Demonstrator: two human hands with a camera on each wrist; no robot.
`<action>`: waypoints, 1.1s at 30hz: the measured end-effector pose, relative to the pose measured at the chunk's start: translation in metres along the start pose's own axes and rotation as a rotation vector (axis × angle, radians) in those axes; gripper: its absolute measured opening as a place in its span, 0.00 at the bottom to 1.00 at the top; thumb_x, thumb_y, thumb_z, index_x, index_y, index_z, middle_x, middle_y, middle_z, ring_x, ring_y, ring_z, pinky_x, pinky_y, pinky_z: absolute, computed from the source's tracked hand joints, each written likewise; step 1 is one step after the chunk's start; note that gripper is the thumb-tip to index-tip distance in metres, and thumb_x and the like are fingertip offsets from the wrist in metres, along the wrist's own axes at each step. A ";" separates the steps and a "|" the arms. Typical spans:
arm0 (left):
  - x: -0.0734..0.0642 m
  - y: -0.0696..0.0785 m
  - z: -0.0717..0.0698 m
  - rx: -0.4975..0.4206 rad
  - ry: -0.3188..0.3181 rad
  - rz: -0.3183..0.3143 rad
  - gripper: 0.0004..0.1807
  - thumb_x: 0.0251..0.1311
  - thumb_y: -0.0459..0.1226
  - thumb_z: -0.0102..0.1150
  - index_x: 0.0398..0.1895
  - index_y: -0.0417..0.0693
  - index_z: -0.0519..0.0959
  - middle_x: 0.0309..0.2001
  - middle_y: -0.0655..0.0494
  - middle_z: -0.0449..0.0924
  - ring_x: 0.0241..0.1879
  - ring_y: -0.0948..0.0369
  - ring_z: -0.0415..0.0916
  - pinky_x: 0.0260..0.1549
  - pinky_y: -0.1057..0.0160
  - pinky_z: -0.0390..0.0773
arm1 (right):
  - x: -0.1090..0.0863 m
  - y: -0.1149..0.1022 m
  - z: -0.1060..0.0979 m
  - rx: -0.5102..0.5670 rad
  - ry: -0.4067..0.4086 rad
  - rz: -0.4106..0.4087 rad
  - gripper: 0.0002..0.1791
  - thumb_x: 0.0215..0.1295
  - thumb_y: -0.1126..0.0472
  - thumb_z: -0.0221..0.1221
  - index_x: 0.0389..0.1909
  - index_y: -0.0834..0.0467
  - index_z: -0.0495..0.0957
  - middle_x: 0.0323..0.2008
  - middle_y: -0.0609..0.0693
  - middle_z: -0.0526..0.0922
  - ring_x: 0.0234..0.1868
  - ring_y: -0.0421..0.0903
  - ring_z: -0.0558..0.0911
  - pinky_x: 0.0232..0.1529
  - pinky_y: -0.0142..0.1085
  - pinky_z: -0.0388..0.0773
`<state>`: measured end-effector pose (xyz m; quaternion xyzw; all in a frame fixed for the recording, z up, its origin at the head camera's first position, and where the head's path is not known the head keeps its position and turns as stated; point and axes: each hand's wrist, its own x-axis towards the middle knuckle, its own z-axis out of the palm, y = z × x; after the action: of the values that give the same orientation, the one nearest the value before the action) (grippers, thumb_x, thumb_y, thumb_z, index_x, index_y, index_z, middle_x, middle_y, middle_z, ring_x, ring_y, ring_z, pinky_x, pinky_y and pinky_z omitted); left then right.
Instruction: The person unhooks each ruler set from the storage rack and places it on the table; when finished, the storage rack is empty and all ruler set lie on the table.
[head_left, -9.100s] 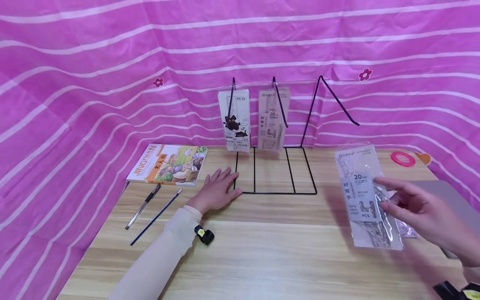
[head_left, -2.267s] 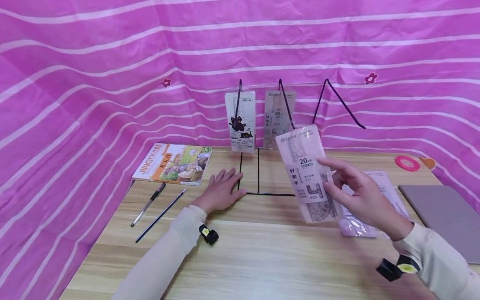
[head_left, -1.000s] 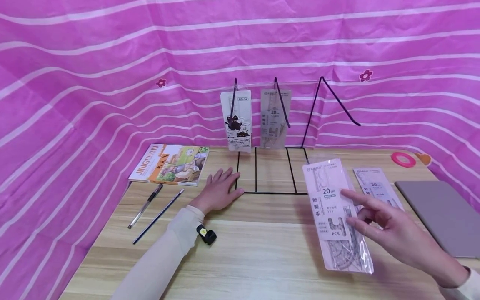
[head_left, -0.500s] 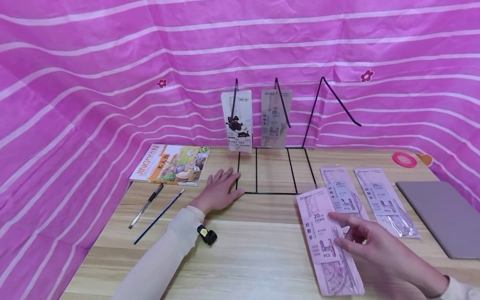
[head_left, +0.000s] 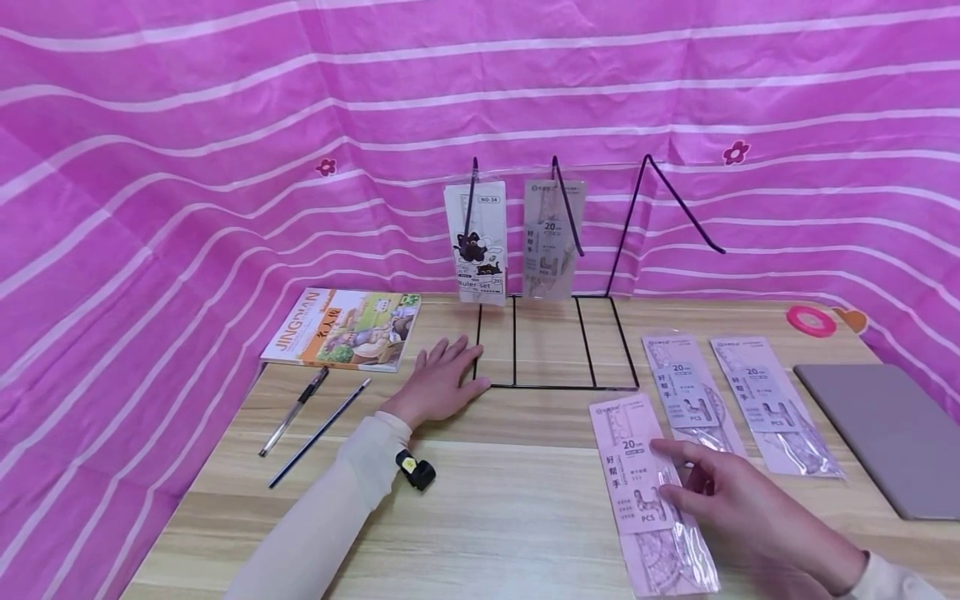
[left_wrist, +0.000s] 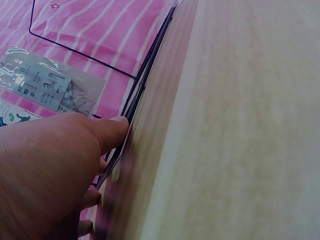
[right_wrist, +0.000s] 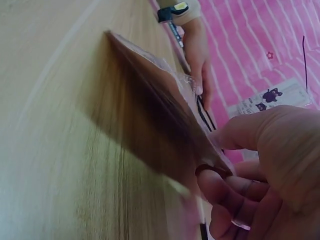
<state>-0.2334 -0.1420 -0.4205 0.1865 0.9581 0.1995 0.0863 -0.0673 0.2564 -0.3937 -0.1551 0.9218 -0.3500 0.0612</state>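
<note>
My left hand (head_left: 442, 383) rests with fairly straight fingers on the left front part of the base of a black wire display rack (head_left: 555, 387). My right hand (head_left: 727, 492) pinches the right edge of a clear-wrapped ruler set (head_left: 622, 492) between thumb and fingers. In the right wrist view this ruler set (right_wrist: 165, 85) leans at an angle just over the wood, casting a shadow. Two similar ruler sets (head_left: 684, 392) (head_left: 761, 383) lie side by side to its right. A cat-printed ruler set (head_left: 480, 267) and a grey-looking one (head_left: 542, 208) hang from the rack's left and middle hooks.
The right hook (head_left: 682, 200) carries nothing. A book (head_left: 341, 329), a pen (head_left: 295, 412) and a pencil (head_left: 318, 433) lie at left. A grey flat panel (head_left: 885, 433), pink ring (head_left: 810, 321) and orange heart (head_left: 851, 320) are at right. A striped pink curtain (head_left: 375, 100) stands behind.
An earlier ruler set was laid on the table at right. Another, seen before the middle hook, was carried right and down to near the tabletop. My left hand stayed on the rack.
</note>
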 end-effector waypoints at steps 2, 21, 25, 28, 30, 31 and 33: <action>0.000 0.000 0.000 -0.004 0.000 -0.001 0.39 0.77 0.62 0.47 0.85 0.60 0.58 0.87 0.51 0.45 0.86 0.42 0.36 0.81 0.32 0.36 | 0.001 0.001 0.001 -0.011 0.018 -0.002 0.32 0.67 0.56 0.71 0.70 0.59 0.76 0.28 0.40 0.75 0.28 0.31 0.72 0.26 0.29 0.73; -0.001 0.002 -0.001 0.001 -0.003 -0.003 0.39 0.77 0.62 0.47 0.85 0.59 0.58 0.87 0.50 0.45 0.86 0.42 0.36 0.81 0.31 0.36 | 0.004 0.005 0.004 -0.231 -0.033 0.009 0.31 0.64 0.51 0.73 0.66 0.57 0.80 0.35 0.36 0.77 0.35 0.29 0.71 0.35 0.29 0.74; -0.001 0.002 -0.001 -0.001 -0.007 -0.006 0.39 0.77 0.62 0.47 0.85 0.60 0.58 0.87 0.50 0.45 0.86 0.42 0.36 0.81 0.32 0.36 | 0.003 0.004 0.003 -0.274 -0.045 0.053 0.32 0.64 0.48 0.73 0.67 0.52 0.78 0.36 0.37 0.76 0.35 0.29 0.70 0.34 0.29 0.72; -0.001 0.001 -0.002 -0.002 -0.006 -0.006 0.39 0.77 0.62 0.47 0.85 0.60 0.58 0.87 0.50 0.45 0.86 0.42 0.36 0.81 0.32 0.36 | 0.003 0.003 0.001 -0.278 -0.042 0.056 0.32 0.64 0.48 0.73 0.67 0.50 0.78 0.33 0.37 0.73 0.33 0.29 0.69 0.32 0.29 0.69; -0.001 0.001 -0.002 -0.002 -0.005 -0.005 0.39 0.77 0.62 0.47 0.85 0.60 0.58 0.87 0.50 0.45 0.86 0.42 0.36 0.81 0.32 0.36 | 0.003 0.002 0.000 -0.274 -0.034 0.041 0.30 0.64 0.49 0.73 0.65 0.50 0.79 0.32 0.37 0.72 0.32 0.29 0.68 0.32 0.29 0.68; -0.001 0.002 -0.002 -0.005 -0.004 -0.004 0.39 0.77 0.62 0.47 0.85 0.60 0.58 0.87 0.50 0.45 0.86 0.42 0.36 0.81 0.32 0.36 | 0.003 0.002 0.000 -0.272 -0.023 0.030 0.29 0.64 0.50 0.73 0.64 0.51 0.79 0.32 0.36 0.72 0.32 0.29 0.69 0.31 0.28 0.68; -0.001 0.002 -0.002 -0.007 -0.005 -0.004 0.39 0.77 0.62 0.47 0.85 0.60 0.58 0.87 0.50 0.45 0.86 0.42 0.36 0.81 0.31 0.36 | 0.005 0.001 -0.001 -0.263 -0.007 0.013 0.27 0.64 0.50 0.73 0.62 0.51 0.80 0.31 0.35 0.73 0.32 0.29 0.69 0.32 0.28 0.70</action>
<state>-0.2320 -0.1418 -0.4179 0.1848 0.9575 0.2024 0.0898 -0.0721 0.2559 -0.3935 -0.1569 0.9605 -0.2252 0.0460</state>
